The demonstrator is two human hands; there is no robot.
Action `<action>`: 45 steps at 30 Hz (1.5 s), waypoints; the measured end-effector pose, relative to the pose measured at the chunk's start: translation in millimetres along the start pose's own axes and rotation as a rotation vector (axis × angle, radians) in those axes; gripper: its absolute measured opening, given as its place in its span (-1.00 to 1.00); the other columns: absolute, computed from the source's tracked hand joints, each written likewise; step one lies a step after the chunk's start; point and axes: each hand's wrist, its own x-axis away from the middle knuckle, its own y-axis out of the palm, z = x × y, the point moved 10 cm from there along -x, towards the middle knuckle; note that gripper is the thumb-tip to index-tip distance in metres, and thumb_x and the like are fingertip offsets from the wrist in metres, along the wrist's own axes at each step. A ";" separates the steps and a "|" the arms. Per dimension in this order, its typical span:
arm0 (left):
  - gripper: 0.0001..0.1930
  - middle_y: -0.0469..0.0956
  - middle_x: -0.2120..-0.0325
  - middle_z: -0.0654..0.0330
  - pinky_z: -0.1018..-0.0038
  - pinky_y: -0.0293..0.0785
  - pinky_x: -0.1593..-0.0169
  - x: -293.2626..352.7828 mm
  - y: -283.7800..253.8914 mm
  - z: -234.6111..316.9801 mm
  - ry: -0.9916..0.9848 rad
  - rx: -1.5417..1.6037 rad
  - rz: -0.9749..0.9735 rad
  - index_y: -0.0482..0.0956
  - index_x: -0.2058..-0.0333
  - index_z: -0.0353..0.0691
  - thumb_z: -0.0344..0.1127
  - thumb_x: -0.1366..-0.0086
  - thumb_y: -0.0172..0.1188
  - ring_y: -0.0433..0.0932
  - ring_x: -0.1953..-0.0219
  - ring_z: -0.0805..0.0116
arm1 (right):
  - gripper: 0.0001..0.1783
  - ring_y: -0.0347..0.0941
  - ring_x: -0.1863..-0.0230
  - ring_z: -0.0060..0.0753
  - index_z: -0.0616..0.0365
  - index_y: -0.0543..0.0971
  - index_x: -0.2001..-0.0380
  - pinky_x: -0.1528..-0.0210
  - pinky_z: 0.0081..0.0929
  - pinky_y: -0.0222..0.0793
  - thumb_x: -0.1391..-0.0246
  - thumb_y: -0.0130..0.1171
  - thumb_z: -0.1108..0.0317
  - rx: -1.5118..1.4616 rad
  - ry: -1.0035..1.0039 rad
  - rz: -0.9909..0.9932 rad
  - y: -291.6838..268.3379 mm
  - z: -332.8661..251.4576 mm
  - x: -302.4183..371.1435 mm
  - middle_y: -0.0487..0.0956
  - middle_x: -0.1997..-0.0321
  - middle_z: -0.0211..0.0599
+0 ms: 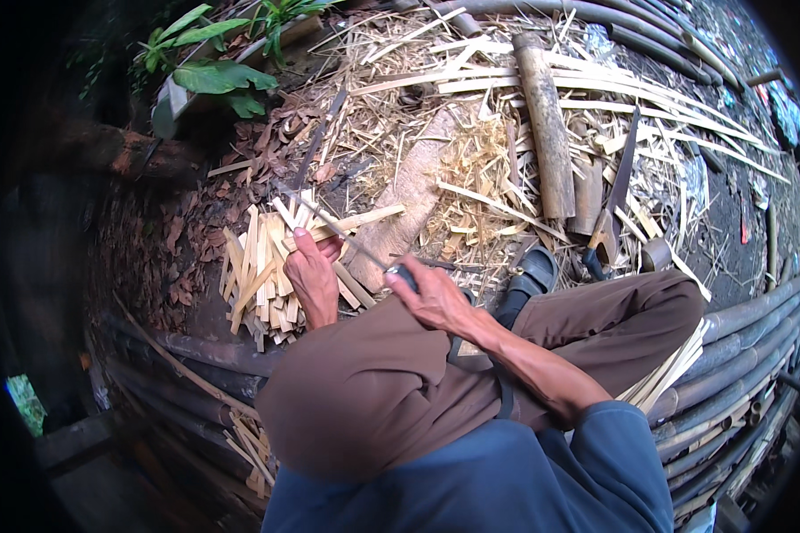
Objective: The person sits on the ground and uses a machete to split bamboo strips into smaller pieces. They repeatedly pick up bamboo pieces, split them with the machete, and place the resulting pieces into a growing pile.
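Thick bamboo pole [547, 133] lies well beyond the fingers, among shavings (plenty of them). Nearer, the heap of bamboo splints [262, 275] sits just past the left hand [311, 280], fingers wrapped round one splint [356, 220]. Right hand [436, 298] grips the knife [347, 235], blade on it: shaving, I'd judge; next, a controlled stroke clear of the fingers.

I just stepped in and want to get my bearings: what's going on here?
A seated person in brown trousers is whittling bamboo. The left hand holds a thin pale bamboo strip over the knee, while the right hand grips a long-bladed knife laid against it. A heap of short cut bamboo slats lies just beyond the left hand. Farther out, a thick bamboo pole section rests among shavings.
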 end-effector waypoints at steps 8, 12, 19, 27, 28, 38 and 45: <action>-0.23 0.65 0.42 -0.27 0.37 0.72 0.19 -8.4 -10.4 -12.3 0.093 -0.030 0.060 0.49 0.28 -0.87 -0.04 -0.57 -0.38 0.72 0.35 0.04 | -0.54 0.52 0.49 0.28 0.17 0.51 0.18 0.37 0.05 0.41 -0.29 0.03 -0.07 0.122 -0.016 0.036 9.2 13.9 -12.5 0.51 0.62 0.13; -0.26 0.62 0.39 -0.35 0.34 0.73 0.17 1.5 27.4 2.5 0.091 -0.025 -0.041 0.44 0.24 -0.92 -0.07 -0.57 -0.34 0.71 0.30 -0.02 | -0.53 0.54 0.53 0.16 0.12 0.51 0.16 0.40 0.00 0.42 -0.31 0.00 -0.11 0.127 0.033 0.265 -17.3 83.0 -27.1 0.52 0.64 0.06; -0.36 0.55 0.25 -0.41 0.25 0.72 0.07 13.9 6.4 -10.2 -0.049 0.142 0.033 0.31 0.10 -0.89 -0.12 -0.55 -0.30 0.68 0.22 -0.13 | -0.51 0.52 0.54 0.08 0.18 0.49 0.22 0.42 -0.03 0.39 -0.32 -0.02 -0.10 0.141 0.085 -0.008 -7.0 29.9 -4.4 0.50 0.65 0.03; -0.37 0.52 0.25 -0.40 0.22 0.72 0.07 14.5 -2.9 -5.8 0.035 0.062 0.040 0.26 0.06 -0.90 -0.13 -0.55 -0.30 0.67 0.19 -0.17 | -0.53 0.49 0.50 0.32 0.16 0.44 0.22 0.37 0.09 0.37 -0.30 0.00 -0.10 0.158 -0.012 0.054 4.3 35.8 -10.9 0.50 0.61 0.12; -0.37 0.52 0.24 -0.40 0.22 0.72 0.07 15.1 -1.8 -0.6 0.032 0.067 0.043 0.26 0.06 -0.91 -0.13 -0.55 -0.30 0.67 0.20 -0.17 | -0.51 0.50 0.48 0.32 0.17 0.44 0.22 0.35 0.11 0.39 -0.30 -0.01 -0.12 0.184 0.066 0.086 -3.1 73.0 -27.4 0.53 0.59 0.13; -0.39 0.52 0.38 -0.33 0.16 0.73 0.13 7.2 26.0 7.3 0.216 0.093 -0.020 0.34 0.32 -0.76 -0.10 -0.56 -0.28 0.68 0.26 -0.15 | -0.55 0.54 0.39 0.30 0.10 0.39 0.12 0.29 0.08 0.43 -0.30 -0.01 -0.10 0.161 -0.027 0.022 -16.3 58.5 -9.8 0.56 0.53 0.16; -0.38 0.54 0.27 -0.36 0.22 0.71 0.06 2.4 18.5 11.9 0.143 0.085 -0.043 0.37 0.13 -0.85 -0.14 -0.56 -0.30 0.68 0.22 -0.11 | -0.44 0.55 0.22 0.36 0.21 0.48 0.07 0.14 0.14 0.40 -0.31 -0.05 -0.14 0.213 0.243 0.081 -27.9 132.9 -2.7 0.60 0.39 0.27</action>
